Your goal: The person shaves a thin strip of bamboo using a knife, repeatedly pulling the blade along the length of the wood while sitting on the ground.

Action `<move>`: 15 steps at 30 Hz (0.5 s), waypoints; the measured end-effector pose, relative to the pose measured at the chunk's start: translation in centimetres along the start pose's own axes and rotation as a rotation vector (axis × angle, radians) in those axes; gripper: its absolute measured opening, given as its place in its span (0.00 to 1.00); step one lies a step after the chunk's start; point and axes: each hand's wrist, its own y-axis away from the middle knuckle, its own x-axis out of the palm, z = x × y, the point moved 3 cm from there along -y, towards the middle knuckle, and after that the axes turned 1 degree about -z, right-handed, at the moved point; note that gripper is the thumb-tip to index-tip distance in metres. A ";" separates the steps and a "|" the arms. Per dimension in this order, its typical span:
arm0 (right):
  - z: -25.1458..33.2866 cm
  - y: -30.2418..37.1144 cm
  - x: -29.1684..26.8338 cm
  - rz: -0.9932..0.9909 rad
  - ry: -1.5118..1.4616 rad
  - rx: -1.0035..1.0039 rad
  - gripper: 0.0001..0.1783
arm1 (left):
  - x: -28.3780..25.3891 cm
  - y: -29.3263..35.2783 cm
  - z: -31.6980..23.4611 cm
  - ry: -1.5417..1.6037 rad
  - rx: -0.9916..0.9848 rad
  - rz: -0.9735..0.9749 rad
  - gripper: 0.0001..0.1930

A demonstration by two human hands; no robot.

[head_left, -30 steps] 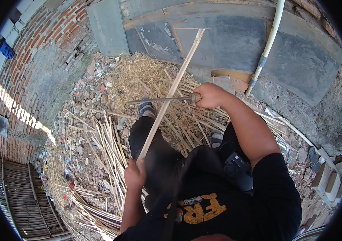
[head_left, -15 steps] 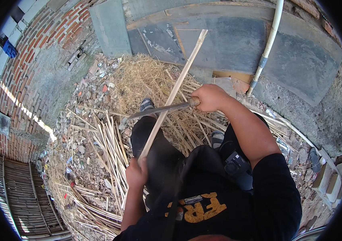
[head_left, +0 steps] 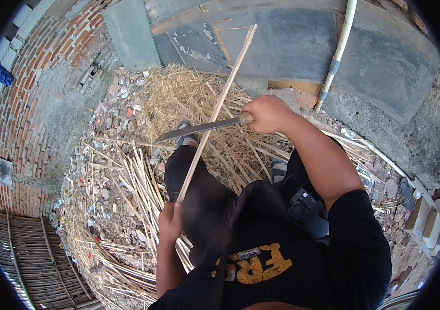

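My left hand (head_left: 170,221) grips the lower end of a long, pale bamboo strip (head_left: 223,95), which slants up and away to the right above my left leg. In my right hand (head_left: 266,113) is the wooden handle of a machete (head_left: 199,129). Its dark blade points left and crosses the strip near the strip's middle. Whether the edge is biting into the strip I cannot tell. Beside my left leg lies a pile of similar split bamboo strips (head_left: 140,178).
Dry shavings (head_left: 171,98) and rubble (head_left: 101,191) cover the ground around my feet. Dark panels (head_left: 297,46) lean against the far wall, with a white pipe (head_left: 341,49) before them. A brick wall (head_left: 28,113) and a bamboo-slat panel (head_left: 28,253) stand at the left.
The bamboo strip has turned and now shows a narrower side. The machete blade has swung slightly and shows more of its flat. Both hands keep their grip.
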 end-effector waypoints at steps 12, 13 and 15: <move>0.0 -0.3 0.0 0.037 -0.101 0.057 0.15 | 0.2 -0.8 -0.1 -0.097 -0.087 0.064 0.22; 0.2 -0.2 0.1 0.034 -0.098 0.059 0.15 | 0.2 -0.7 -0.5 -0.098 -0.083 0.058 0.22; 0.8 -0.1 0.4 0.034 -0.018 -0.017 0.14 | 0.2 -0.7 -0.6 -0.096 -0.076 0.046 0.23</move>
